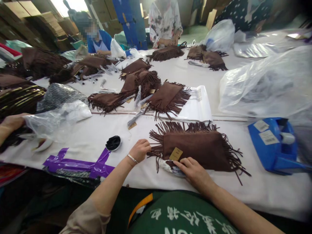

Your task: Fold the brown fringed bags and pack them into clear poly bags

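A brown fringed bag (195, 149) lies flat on the white table in front of me. My left hand (140, 150) is closed at its left end, fingertips pinched on the fringe strands there. My right hand (195, 172) rests at the bag's near left corner, its fingers partly stretched out beside a small tan tag (175, 154). Under and beside those fingers is a whitish-grey wrapped bundle (168, 166), partly hidden by the hand. A round white dish of black pieces (113, 143) stands left of my left hand.
A blue tape dispenser (273, 143) stands at the right, near a large clear plastic bag (265, 84). More brown fringed bags (165, 96) lie beyond on white sheets. Purple tape (78, 164) marks the near edge. Another person's hand (14, 123) holds plastic at far left; several people work opposite.
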### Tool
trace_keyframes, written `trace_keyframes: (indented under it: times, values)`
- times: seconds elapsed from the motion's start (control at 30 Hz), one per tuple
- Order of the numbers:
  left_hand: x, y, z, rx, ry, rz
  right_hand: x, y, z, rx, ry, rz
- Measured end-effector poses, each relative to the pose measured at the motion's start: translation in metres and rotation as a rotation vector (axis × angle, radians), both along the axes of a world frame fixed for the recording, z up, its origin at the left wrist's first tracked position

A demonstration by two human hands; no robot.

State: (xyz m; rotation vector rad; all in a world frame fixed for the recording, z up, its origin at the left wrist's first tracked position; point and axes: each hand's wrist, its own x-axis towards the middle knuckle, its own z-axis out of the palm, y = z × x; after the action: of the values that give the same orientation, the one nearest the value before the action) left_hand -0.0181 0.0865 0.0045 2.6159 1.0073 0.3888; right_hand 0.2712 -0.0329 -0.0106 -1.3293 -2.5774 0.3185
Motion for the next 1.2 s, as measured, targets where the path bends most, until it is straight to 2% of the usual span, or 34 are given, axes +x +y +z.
trace_keyframes:
  times: [0.07,0.13,0.17,0.23,0.3,0.33,0.4,0.43,0.53,0.6,0.67,0.73,0.8,0.97,1.03,1.07,1.2]
  values:
    - [-0.021,-0.009,0.010,0.005,-0.038,0.087,0.000,0.001,0.002,-0.001,0.025,0.012]
    - [-0.032,-0.032,0.020,-0.094,-0.167,0.266,0.001,0.003,0.004,-0.004,0.048,0.023]
    - [-0.032,-0.049,0.023,-0.230,-0.249,0.361,0.001,0.005,0.005,-0.016,0.054,0.027]
    - [-0.021,-0.086,0.023,-0.684,-0.425,0.493,0.002,0.009,0.008,-0.055,0.064,0.028]
    - [0.001,-0.120,0.018,-1.229,-0.585,0.494,0.002,0.011,0.011,-0.096,0.086,0.017]
    - [0.014,-0.132,0.014,-1.441,-0.680,0.481,0.002,0.012,0.014,-0.113,0.103,0.008]
    - [0.040,-0.144,0.006,-1.690,-0.943,0.445,0.001,0.010,0.019,-0.136,0.142,-0.008]
    - [0.052,-0.143,0.003,-1.727,-1.094,0.424,0.001,0.009,0.021,-0.146,0.156,-0.008]
    - [0.082,-0.122,0.001,-1.668,-1.477,0.412,-0.001,0.001,0.025,-0.172,0.181,0.003]
    - [0.094,-0.101,0.001,-1.669,-1.569,0.449,-0.003,-0.004,0.024,-0.191,0.188,0.001]
    - [0.101,-0.082,0.000,-1.752,-1.593,0.476,-0.005,-0.008,0.022,-0.207,0.196,0.002]
    - [0.103,-0.068,-0.003,-1.819,-1.633,0.474,-0.008,-0.010,0.020,-0.226,0.211,0.012]
    - [0.100,-0.057,-0.008,-1.808,-1.730,0.482,-0.011,-0.010,0.019,-0.245,0.231,0.023]
    - [0.083,-0.038,-0.016,-1.531,-1.980,0.559,-0.018,-0.009,0.022,-0.321,0.242,0.062]
    - [0.077,-0.035,-0.015,-1.353,-1.912,0.557,-0.021,-0.009,0.022,-0.353,0.238,0.073]
    - [0.076,-0.035,-0.014,-1.228,-1.781,0.548,-0.022,-0.009,0.023,-0.367,0.233,0.076]
    - [0.088,-0.043,-0.009,-0.762,-1.038,0.434,-0.028,-0.009,0.019,-0.388,0.181,0.066]
